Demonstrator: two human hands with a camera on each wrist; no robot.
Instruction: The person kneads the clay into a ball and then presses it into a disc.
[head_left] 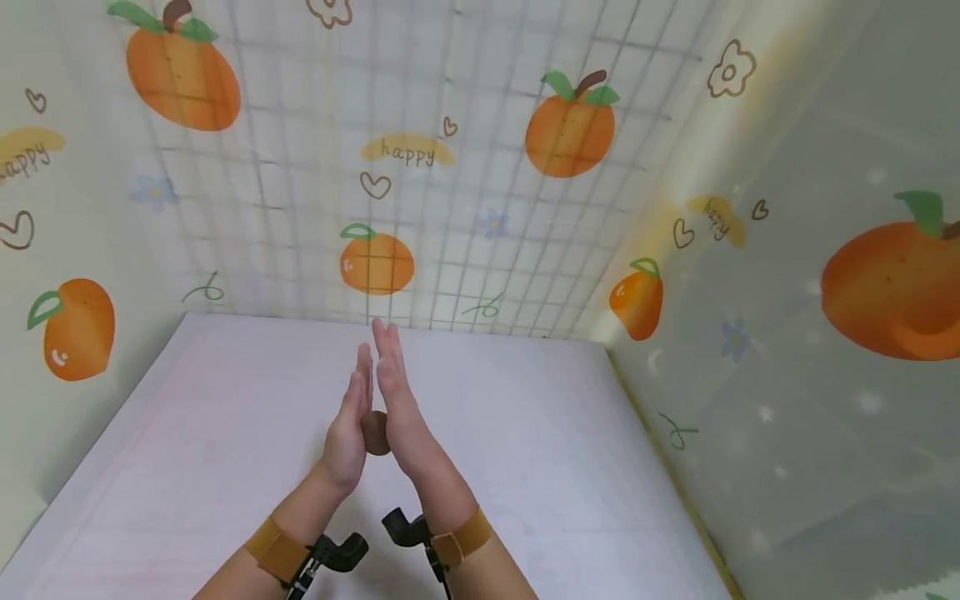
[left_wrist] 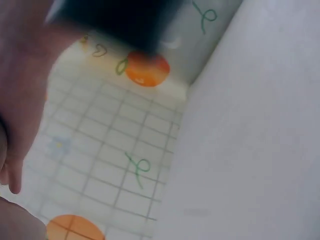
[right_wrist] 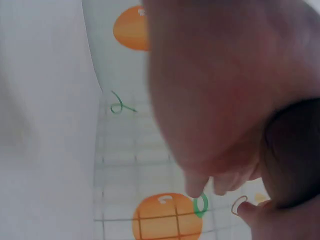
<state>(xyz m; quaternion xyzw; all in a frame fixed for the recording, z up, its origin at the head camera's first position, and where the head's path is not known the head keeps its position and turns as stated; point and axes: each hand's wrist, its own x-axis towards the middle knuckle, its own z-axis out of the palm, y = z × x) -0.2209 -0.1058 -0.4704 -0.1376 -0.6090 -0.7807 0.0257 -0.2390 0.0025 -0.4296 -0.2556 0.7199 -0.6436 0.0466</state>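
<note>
A brown, ball-like lump (head_left: pixel 376 432) sits between the two palms, near their heels. My left hand (head_left: pixel 347 437) presses it from the left with fingers straight and pointing up and away. From the other side my right hand (head_left: pixel 402 408) lies against it, its fingers also straight. The fingertips of both hands come close together above the lump. In the right wrist view the lump (right_wrist: pixel 296 155) looks dark and large at the right edge, with hand parts around it. Only a sliver of it shows at the left edge of the left wrist view.
Below the hands spreads a white tabletop (head_left: pixel 525 467). A light back wall (head_left: pixel 450 208) with a grid and printed oranges rises behind it, and a patterned side wall (head_left: pixel 787 417) stands at the right. Each wrist wears a brown strap (head_left: pixel 279 550) with a small black camera (head_left: pixel 341 552).
</note>
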